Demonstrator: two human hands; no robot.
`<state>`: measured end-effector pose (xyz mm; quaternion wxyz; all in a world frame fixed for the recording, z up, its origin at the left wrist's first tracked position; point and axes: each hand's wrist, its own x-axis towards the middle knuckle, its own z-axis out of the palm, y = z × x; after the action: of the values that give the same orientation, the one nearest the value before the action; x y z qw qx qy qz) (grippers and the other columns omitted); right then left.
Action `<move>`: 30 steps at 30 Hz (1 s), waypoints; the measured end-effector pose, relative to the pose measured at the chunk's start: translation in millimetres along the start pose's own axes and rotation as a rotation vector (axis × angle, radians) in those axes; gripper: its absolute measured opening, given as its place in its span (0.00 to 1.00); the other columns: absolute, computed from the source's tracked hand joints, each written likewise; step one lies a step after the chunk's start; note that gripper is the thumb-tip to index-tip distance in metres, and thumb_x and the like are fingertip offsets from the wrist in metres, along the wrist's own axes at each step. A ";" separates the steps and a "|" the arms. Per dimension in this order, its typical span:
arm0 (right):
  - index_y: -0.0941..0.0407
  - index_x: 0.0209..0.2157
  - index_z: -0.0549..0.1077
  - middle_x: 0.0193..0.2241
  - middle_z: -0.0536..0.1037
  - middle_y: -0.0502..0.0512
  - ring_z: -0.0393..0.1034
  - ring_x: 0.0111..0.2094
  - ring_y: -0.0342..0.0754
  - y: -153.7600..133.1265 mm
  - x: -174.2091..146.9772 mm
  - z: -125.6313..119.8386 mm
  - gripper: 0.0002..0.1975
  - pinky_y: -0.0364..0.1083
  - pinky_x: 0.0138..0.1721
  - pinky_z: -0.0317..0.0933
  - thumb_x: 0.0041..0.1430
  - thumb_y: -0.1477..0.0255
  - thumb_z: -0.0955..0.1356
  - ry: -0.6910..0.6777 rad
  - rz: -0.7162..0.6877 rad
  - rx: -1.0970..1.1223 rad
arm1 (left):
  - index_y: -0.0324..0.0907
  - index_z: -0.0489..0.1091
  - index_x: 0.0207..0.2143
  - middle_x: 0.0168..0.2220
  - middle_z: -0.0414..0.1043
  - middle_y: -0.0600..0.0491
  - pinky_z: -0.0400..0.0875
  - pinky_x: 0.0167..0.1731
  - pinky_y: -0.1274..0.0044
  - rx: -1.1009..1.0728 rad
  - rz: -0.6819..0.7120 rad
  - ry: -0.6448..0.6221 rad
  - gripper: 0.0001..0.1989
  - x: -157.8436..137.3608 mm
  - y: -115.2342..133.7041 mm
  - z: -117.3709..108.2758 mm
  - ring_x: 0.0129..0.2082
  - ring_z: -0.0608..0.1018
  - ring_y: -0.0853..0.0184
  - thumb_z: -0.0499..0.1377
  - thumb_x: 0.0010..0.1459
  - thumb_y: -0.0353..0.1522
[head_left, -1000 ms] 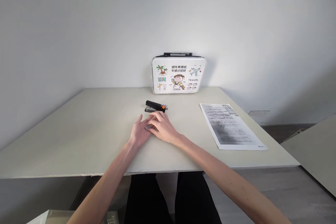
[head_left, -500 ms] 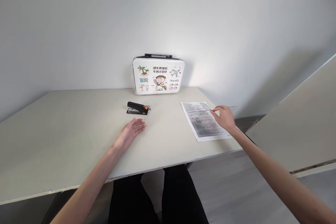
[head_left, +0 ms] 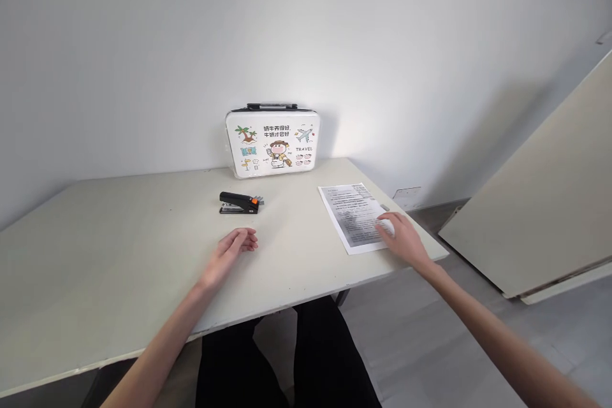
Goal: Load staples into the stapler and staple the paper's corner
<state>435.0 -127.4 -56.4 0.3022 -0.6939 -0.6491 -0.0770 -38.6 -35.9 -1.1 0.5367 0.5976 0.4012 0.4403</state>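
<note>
A printed sheet of paper (head_left: pixel 349 217) lies on the right part of the table. Over its lower right part, my right hand (head_left: pixel 404 239) is open, thumb and fingers apart, with nothing visible in it; whether it touches the sheet I cannot tell. Just beyond the fingers, by the sheet's right edge, is a small grey piece (head_left: pixel 385 208) I cannot identify. A black stapler (head_left: pixel 239 203) with an orange part rests left of the middle. Nearer to me than the stapler, my left hand (head_left: pixel 234 247) is loosely open, its fingers half curled, apparently holding nothing.
A white case (head_left: pixel 272 143) with cartoon prints and a black handle stands upright against the wall at the table's back. The table (head_left: pixel 124 248) has its front edge above my legs. To the right, past the table's edge, is a large pale panel (head_left: pixel 530 223).
My right hand has drawn back toward me over the sheet and its pinched fingers have parted. The fingers of my left hand have curled in. The whole view has shifted slightly.
</note>
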 end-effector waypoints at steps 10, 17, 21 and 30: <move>0.56 0.64 0.70 0.69 0.67 0.66 0.57 0.70 0.66 17.6 17.0 14.0 0.29 0.65 0.65 0.56 0.74 0.58 0.54 -0.141 0.154 -0.159 | 0.45 0.77 0.40 0.36 0.80 0.50 0.74 0.45 0.71 0.450 0.053 -0.031 0.23 -19.2 6.2 11.1 0.40 0.82 0.58 0.59 0.61 0.54; 0.57 0.67 0.67 0.73 0.57 0.69 0.47 0.73 0.72 48.7 39.4 27.9 0.34 0.69 0.67 0.50 0.74 0.52 0.52 -0.279 0.253 -0.259 | 0.46 0.78 0.39 0.34 0.80 0.50 0.75 0.44 0.71 0.449 0.054 -0.005 0.24 -18.7 9.8 13.0 0.38 0.82 0.58 0.61 0.59 0.55; 0.58 0.68 0.66 0.74 0.53 0.72 0.45 0.74 0.72 41.7 35.3 29.6 0.35 0.69 0.68 0.48 0.74 0.51 0.52 -0.269 0.254 -0.257 | 0.45 0.77 0.39 0.33 0.79 0.51 0.74 0.44 0.71 0.470 0.065 -0.003 0.23 -20.4 11.1 13.4 0.38 0.82 0.59 0.60 0.60 0.54; 0.57 0.70 0.63 0.76 0.48 0.63 0.34 0.77 0.65 -1.6 6.7 32.9 0.36 0.66 0.73 0.38 0.75 0.51 0.50 -0.273 0.128 -0.173 | 0.45 0.77 0.40 0.33 0.79 0.50 0.74 0.44 0.71 0.480 0.107 -0.005 0.22 -19.6 6.2 12.1 0.36 0.81 0.60 0.59 0.61 0.53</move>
<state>425.1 -104.6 -79.1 0.1548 -0.7613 -0.6293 -0.0183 -32.7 -58.7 2.7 0.3563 0.7295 0.4608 0.3585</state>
